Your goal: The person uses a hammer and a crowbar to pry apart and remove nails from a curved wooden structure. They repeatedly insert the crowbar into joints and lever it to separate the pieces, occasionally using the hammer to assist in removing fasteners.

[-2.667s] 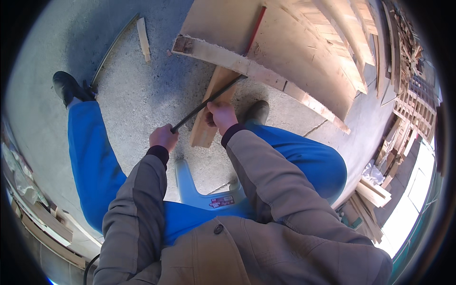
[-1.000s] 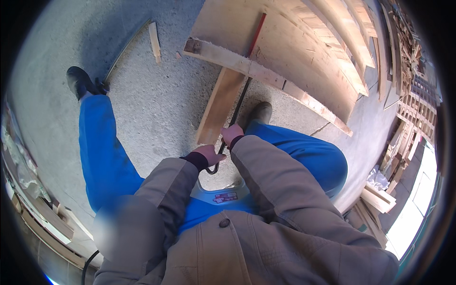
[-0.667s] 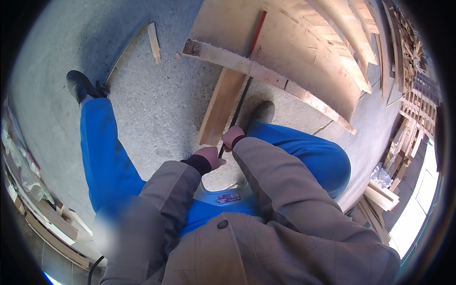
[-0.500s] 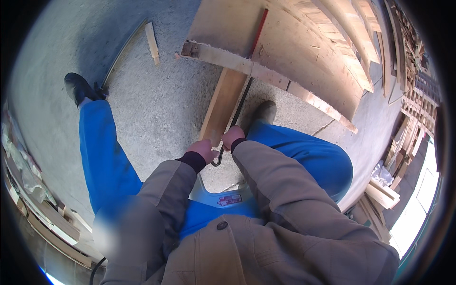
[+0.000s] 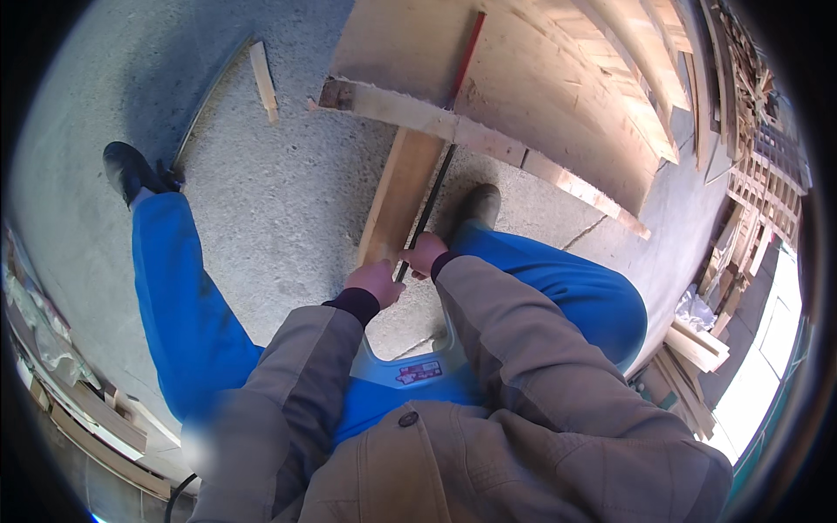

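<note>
A thin dark metal bar [image 5: 430, 205], like a crowbar, slants from the edge of a wooden panel [image 5: 392, 57] toward me. My right hand [image 5: 425, 254] is closed around its near part. Just below and to the left, my left hand [image 5: 375, 281] is closed at the bar's near end and covers its hooked tip. Beside the bar on its left lies a thick wooden beam [image 5: 397, 192], whose far end passes beneath the panel's edge. In line with the bar, a red strip [image 5: 468, 59] shows on the panel; whether the two join is hidden by the edge board.
My blue-trousered legs are spread either side, boots [image 5: 131, 170] on the concrete floor. A loose wood offcut [image 5: 262, 81] lies at the far left. Between my thighs is a pale plastic edge [image 5: 370, 370] with a red label. Stacked timber [image 5: 745, 253] lines the right side.
My left hand has shifted slightly up onto the bar's near end, covering the hook that showed before. My right hand stays on the bar. The whole view has drifted a little.
</note>
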{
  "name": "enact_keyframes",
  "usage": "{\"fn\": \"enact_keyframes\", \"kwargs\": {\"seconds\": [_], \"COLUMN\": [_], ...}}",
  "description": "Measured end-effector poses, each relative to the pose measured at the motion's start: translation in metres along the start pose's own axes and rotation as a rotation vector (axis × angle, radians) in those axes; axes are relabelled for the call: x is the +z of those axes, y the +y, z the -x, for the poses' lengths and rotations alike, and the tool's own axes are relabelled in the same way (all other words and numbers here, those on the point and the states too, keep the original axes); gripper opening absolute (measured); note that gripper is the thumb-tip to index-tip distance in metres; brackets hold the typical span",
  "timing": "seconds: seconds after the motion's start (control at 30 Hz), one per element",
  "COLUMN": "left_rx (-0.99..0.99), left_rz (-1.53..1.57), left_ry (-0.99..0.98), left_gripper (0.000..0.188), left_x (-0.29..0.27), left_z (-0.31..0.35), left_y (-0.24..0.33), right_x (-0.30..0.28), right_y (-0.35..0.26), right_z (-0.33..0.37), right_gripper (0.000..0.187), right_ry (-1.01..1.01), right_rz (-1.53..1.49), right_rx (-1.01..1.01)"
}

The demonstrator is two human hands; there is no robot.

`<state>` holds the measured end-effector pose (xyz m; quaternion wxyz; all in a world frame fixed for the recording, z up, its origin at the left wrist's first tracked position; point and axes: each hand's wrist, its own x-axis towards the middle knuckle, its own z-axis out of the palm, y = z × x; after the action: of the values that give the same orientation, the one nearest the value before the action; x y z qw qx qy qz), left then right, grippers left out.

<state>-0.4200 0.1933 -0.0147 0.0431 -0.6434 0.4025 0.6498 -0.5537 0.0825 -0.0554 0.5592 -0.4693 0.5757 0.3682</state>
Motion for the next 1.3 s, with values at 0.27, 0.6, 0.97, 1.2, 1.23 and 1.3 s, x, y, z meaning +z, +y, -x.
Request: {"fn": "enact_keyframes", "kwargs": {"seconds": [0.27,0.6,0.97,1.2,1.23,1.3], "left_rx": [-0.029,-0.215,-0.255,-0.213,-0.207,-0.195], "left_rz": [0.055,0.136,0.042,-0.002,0.007,0.045], "left_ry": [0.127,0.359,0.469,0.565,0.565,0.578], "left_gripper": [0.039,0.049,0.11,0.113,0.114,0.114], "left_x": [-0.021,-0.038,0.006,0.012,0.012,0.011], "left_z": [-0.001,0.024,0.0,-0.022,-0.024,-0.026], "left_y": [0.01,-0.023,0.029,0.024,0.023,0.023], "right_x": [-0.009,-0.007,-0.007,-0.01,-0.008,-0.003], "right_y": [0.009,0.003,-0.002,-0.007,-0.005,-0.001], "right_z": [-0.002,0.021,0.038,0.034,0.032,0.025], "right_gripper": [0.043,0.038,0.026,0.03,0.029,0.026], "right_ry": [0.034,-0.051,0.064,0.02,0.014,0.015], "right_rz": [0.094,0.023,-0.076,-0.117,-0.147,-0.137], "right_rx": [-0.159,-0.048,-0.07,-0.044,-0.036,-0.019]}}
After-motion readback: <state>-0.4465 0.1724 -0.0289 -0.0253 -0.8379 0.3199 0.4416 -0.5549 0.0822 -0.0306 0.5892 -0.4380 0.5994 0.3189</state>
